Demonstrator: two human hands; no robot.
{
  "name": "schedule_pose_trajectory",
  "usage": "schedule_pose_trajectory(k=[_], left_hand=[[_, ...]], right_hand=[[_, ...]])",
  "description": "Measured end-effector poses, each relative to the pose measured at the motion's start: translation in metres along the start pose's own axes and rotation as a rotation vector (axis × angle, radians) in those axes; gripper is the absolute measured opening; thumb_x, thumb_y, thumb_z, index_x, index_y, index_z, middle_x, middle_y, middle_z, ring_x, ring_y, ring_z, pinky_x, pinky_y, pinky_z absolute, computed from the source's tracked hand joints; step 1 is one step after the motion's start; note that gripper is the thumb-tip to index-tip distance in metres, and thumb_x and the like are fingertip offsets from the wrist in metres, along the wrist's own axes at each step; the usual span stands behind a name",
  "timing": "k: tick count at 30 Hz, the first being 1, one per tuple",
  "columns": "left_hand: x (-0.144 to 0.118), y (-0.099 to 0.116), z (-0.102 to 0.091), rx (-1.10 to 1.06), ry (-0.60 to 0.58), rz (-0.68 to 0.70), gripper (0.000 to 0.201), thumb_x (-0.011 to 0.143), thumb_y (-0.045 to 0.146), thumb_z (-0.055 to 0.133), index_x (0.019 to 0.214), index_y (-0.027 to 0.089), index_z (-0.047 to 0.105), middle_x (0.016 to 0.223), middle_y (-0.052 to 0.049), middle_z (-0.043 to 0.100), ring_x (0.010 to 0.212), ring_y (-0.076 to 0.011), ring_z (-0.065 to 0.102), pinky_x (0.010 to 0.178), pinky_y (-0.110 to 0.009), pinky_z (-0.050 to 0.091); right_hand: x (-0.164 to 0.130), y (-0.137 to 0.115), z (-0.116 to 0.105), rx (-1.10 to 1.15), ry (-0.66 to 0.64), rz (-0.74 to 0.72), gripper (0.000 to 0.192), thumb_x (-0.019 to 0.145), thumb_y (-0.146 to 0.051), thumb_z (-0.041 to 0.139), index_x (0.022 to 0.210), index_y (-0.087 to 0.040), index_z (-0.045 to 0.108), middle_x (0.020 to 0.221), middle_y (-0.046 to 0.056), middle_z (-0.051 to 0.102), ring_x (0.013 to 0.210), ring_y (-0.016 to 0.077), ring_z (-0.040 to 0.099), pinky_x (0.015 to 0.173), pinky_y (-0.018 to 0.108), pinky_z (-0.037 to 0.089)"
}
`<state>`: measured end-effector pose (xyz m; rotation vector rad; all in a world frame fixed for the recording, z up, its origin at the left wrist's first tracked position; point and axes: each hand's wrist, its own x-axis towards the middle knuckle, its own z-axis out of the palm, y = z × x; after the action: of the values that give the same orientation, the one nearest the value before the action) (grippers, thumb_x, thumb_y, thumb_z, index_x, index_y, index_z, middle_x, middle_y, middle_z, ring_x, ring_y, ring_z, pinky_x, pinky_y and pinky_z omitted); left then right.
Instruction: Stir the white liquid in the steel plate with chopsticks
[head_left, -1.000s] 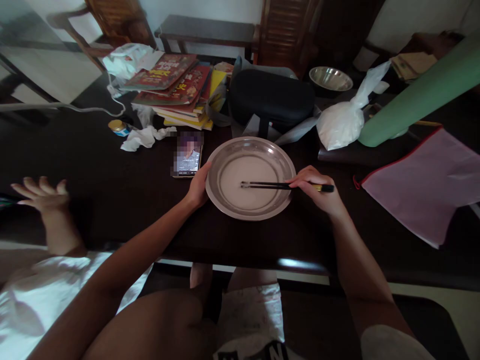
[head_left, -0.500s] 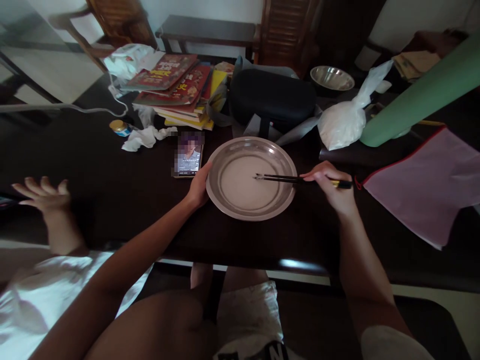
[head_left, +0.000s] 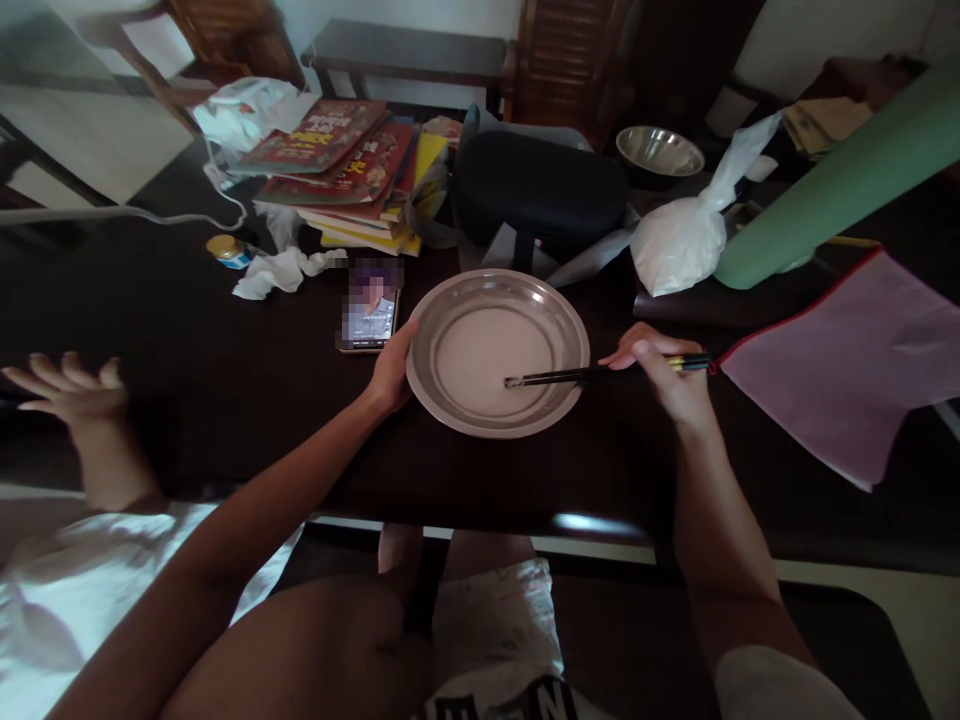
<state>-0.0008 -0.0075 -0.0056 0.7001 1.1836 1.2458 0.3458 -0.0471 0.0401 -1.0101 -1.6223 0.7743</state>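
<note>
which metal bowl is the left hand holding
The near bowl, its rim crossed by the chopsticks in the right hand; the other bowl stands farther back, untouched.

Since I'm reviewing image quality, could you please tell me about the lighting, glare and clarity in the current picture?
Head view: dim overall, with glints on the far wall of the metal basin and a white glare streak near the front edge of the dark table; same head view: mosaic squares cover part of the smartphone, while the chopsticks are discernible.

Upright round metal bowl (head_left: 425, 357) with whitish contents (head_left: 489, 345), black chopsticks (head_left: 559, 376) across its right rim
</note>
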Motion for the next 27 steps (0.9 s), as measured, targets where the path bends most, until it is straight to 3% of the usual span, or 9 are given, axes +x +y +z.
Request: schedule_pose_trajectory(k=[4, 9, 15, 17, 19, 21, 25, 27], left_hand=[[-0.003, 0.002, 0.003, -0.013, -0.001, -0.004, 0.026, 0.098, 0.037, 0.066, 0.106, 0.018, 0.081, 0.095, -0.007, 0.083, 0.108, -0.0302, 0.078, 0.098, -0.041, 0.066], [-0.006, 0.005, 0.005, -0.007, -0.020, 0.022, 0.023, 0.099, 0.032, 0.064, 0.100, 0.017, 0.081, 0.098, -0.009, 0.083, 0.114, -0.0308, 0.076, 0.103, -0.041, 0.063], [-0.003, 0.002, 0.001, 0.006, -0.020, 0.008, 0.025, 0.100, 0.033, 0.061, 0.099, 0.017, 0.080, 0.099, -0.009, 0.083, 0.117, -0.0305, 0.075, 0.105, -0.042, 0.062], [-0.002, 0.001, 0.001, 0.019, -0.009, 0.020, 0.026, 0.101, 0.032, 0.060, 0.100, 0.016, 0.080, 0.099, -0.008, 0.083, 0.116, -0.0297, 0.076, 0.104, -0.041, 0.062], [-0.001, 0.000, 0.001, 0.029, 0.011, 0.019, 0.026, 0.101, 0.032, 0.060, 0.098, 0.016, 0.080, 0.098, -0.008, 0.083, 0.114, -0.0296, 0.076, 0.103, -0.040, 0.063], [-0.001, 0.000, 0.001, 0.031, 0.022, 0.011, 0.024, 0.100, 0.033, 0.062, 0.098, 0.016, 0.080, 0.098, -0.008, 0.083, 0.113, -0.0300, 0.076, 0.103, -0.041, 0.063], [-0.002, 0.001, 0.001, -0.002, 0.012, -0.004, 0.024, 0.097, 0.037, 0.066, 0.100, 0.017, 0.080, 0.097, -0.009, 0.083, 0.112, -0.0317, 0.077, 0.101, -0.042, 0.065], [-0.002, 0.002, 0.002, -0.022, -0.001, -0.013, 0.024, 0.096, 0.039, 0.069, 0.098, 0.018, 0.080, 0.095, -0.009, 0.083, 0.111, -0.0325, 0.077, 0.100, -0.042, 0.065]], right_hand=[[0.002, 0.000, 0.007, -0.092, -0.136, -0.063, 0.023, 0.098, -0.049, 0.072, 0.087, -0.034, 0.086, 0.088, 0.003, 0.085, 0.086, 0.0227, 0.072, 0.082, 0.042, 0.057], [0.000, 0.002, -0.001, -0.030, 0.066, -0.004, 0.031, 0.099, -0.048, 0.070, 0.078, -0.032, 0.086, 0.076, 0.002, 0.076, 0.075, 0.0202, 0.070, 0.074, 0.039, 0.057], [0.001, 0.001, 0.008, -0.099, -0.118, -0.047, 0.026, 0.098, -0.051, 0.072, 0.085, -0.034, 0.086, 0.085, 0.002, 0.084, 0.085, 0.0227, 0.072, 0.081, 0.042, 0.057], [0.001, 0.001, 0.006, -0.139, -0.058, -0.049, 0.026, 0.097, -0.052, 0.072, 0.086, -0.033, 0.086, 0.087, 0.003, 0.085, 0.086, 0.0228, 0.072, 0.084, 0.043, 0.057], [0.000, 0.000, 0.001, -0.129, 0.061, -0.014, 0.032, 0.098, -0.054, 0.071, 0.081, -0.031, 0.086, 0.080, 0.003, 0.081, 0.081, 0.0218, 0.072, 0.079, 0.041, 0.056], [0.000, -0.001, -0.002, -0.059, 0.092, 0.017, 0.035, 0.098, -0.053, 0.070, 0.076, -0.030, 0.085, 0.075, 0.002, 0.077, 0.076, 0.0204, 0.070, 0.075, 0.040, 0.056], [0.001, -0.003, 0.003, -0.063, -0.086, -0.013, 0.030, 0.097, -0.052, 0.071, 0.080, -0.032, 0.085, 0.080, 0.003, 0.082, 0.081, 0.0227, 0.072, 0.077, 0.041, 0.058], [0.002, -0.003, 0.005, -0.119, -0.094, -0.039, 0.027, 0.096, -0.053, 0.073, 0.084, -0.033, 0.086, 0.085, 0.003, 0.084, 0.085, 0.0240, 0.073, 0.082, 0.044, 0.058]])
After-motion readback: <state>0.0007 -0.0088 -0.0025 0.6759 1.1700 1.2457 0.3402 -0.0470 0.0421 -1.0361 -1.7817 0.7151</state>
